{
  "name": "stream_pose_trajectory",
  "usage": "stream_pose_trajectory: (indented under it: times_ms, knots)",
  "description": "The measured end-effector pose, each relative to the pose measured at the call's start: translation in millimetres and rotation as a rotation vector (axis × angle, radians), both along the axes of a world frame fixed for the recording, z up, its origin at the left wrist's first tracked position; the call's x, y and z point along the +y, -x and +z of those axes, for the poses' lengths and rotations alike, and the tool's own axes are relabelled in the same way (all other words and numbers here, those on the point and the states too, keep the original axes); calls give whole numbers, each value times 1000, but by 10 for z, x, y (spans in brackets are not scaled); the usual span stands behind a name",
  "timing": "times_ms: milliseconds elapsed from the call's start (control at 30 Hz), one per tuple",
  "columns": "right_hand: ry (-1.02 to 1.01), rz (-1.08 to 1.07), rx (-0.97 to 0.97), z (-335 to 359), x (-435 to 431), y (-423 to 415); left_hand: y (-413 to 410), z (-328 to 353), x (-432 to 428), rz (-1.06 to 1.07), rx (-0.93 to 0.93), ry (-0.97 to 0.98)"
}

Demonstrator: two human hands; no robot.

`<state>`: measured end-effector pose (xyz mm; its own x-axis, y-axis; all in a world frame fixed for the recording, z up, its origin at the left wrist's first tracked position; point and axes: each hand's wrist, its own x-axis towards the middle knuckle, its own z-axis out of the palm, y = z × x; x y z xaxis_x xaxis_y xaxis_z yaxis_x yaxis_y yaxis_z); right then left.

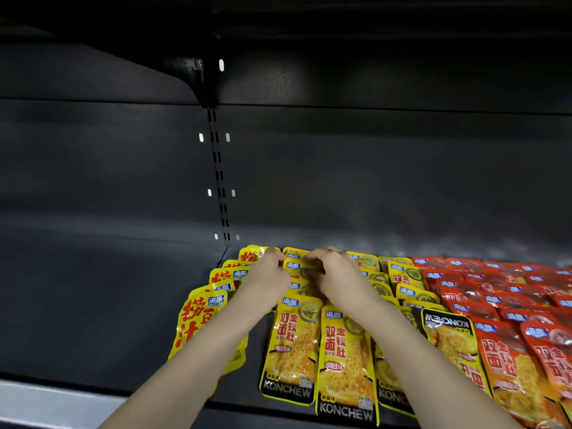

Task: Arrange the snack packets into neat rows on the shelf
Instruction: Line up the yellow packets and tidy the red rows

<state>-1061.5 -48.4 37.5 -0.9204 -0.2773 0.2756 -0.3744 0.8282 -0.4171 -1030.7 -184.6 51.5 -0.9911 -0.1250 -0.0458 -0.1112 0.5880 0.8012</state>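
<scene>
The yellow packets lie flat in overlapping columns on the dark shelf, running from its front edge to the back wall. The front ones read "双面金钱肚" in red, with "KONCHEW" in white on a black band at the bottom and a small blue badge at the top corner.

Both hands work at the back of the middle column. The left hand has its fingers curled onto the left edge of the rear yellow packets. The right hand has its fingers bent down over their tops, gripping them. The two hands are close together, nearly touching.

Left of that column, another yellow column leans askew and carries large red characters that start with "捞". To the right, one packet lies turned round, so its "KONCHEW" reads upside down.

Beyond it, red packets with the same "双面金钱肚" print fill the right side in overlapping rows. A slotted upright runs up the back wall.
</scene>
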Motion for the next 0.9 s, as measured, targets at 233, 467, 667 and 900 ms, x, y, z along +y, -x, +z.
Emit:
stream_pose_trajectory:
  times_ms: [233, 467, 667, 900]
  knots:
    - [-92, -74, 11, -32, 46, 26, 180, 44, -176, 77, -31, -171]
    - [-172, -67, -4, -64, 9, 34, 153, 5, -65, 18, 20, -3]
    - [-160, -56, 9, -51, 15, 46, 88, -1, -12, -9, 123, 96]
    - [-128, -54, 92, -63, 25, 63, -32, 33, -99, -87, 182, 303]
